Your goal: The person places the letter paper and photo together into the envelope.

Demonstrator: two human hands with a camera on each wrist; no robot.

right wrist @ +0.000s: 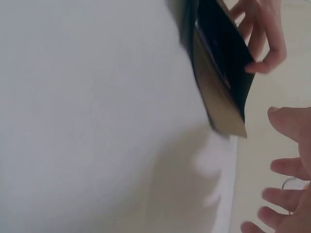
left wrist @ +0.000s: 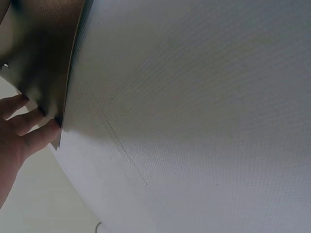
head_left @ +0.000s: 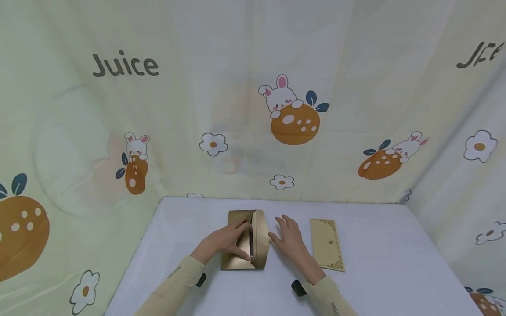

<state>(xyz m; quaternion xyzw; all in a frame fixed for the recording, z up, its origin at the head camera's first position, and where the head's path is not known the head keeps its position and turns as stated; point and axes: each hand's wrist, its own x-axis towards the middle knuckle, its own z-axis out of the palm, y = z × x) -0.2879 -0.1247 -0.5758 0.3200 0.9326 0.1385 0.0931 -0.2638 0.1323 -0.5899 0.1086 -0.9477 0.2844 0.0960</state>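
Note:
A shiny gold envelope [head_left: 234, 259] lies on the table, its flap [head_left: 261, 239] folded out to the right. Dark inside shows through its slit-like mouth, where a thin dark edge is visible. My left hand [head_left: 227, 239] rests on the envelope's front panel, thumb and fingers spread apart near the mouth. In the left wrist view, the left fingers [left wrist: 36, 127] touch the panel. Beside the flap's right edge, my right hand [head_left: 292, 241] hovers with fingers spread, holding nothing. From the right wrist view, the right fingers [right wrist: 286, 167] are apart from the envelope [right wrist: 221, 104].
To the right of my right hand lies a pale yellow rectangular card [head_left: 326, 245] with a dark ornate border. The white table [head_left: 387, 259] reaches back to a curtain [head_left: 237, 87] printed with rabbits, oranges and flowers.

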